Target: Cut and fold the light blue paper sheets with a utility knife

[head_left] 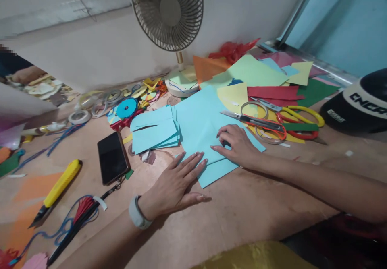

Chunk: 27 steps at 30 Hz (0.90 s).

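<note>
A light blue paper sheet [196,116] lies in the middle of the table, with another light blue layer [217,173] showing below its near edge. My left hand [181,184] is laid flat with fingers stretched, its fingertips on the sheet's near left edge. My right hand [236,144] rests on the sheet's right part, fingers loosely curled and thumb apart, with nothing visible between them. Left of the sheet is a stack of cut light blue paper pieces [155,134]. Beyond my right hand lie a box cutter [260,122] and scissors [296,118].
A phone [112,158], a yellow cutter [60,184] and a black pen [75,220] lie at left. Tape rolls [79,117] and a small fan [169,11] stand behind. Coloured paper [250,71] is piled at back right, near a black mug [347,108]. Another person's hand [29,75] shows far left.
</note>
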### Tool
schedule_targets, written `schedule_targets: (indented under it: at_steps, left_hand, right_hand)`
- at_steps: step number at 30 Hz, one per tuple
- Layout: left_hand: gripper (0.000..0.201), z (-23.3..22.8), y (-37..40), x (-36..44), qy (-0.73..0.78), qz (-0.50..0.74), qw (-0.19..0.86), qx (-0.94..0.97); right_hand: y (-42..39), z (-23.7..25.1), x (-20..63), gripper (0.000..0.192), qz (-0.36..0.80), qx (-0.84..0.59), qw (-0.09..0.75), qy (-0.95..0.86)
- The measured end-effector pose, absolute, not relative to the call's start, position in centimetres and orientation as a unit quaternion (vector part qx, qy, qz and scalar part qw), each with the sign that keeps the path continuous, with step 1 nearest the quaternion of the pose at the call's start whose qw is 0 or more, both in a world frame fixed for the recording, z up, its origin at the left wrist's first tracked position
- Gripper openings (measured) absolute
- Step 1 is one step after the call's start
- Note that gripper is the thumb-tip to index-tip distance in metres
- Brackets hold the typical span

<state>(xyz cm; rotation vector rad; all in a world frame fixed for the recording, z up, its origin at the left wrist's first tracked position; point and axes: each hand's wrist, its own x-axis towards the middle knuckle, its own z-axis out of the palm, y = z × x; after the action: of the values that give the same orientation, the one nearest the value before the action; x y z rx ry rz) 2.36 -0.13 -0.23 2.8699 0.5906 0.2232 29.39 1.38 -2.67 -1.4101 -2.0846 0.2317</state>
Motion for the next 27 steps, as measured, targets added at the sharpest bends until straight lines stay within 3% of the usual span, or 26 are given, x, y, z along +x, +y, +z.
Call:
schedule_targets:
  at_steps: [27]
  left_hand:
    - [0.086, -0.32, -0.09, 2.47, 0.199, 0.062, 0.063, 0.976]
  right_hand:
    - [1.91, -2.8, 29.96, 0.025, 0.081, -0.533, 0.3, -0.787]
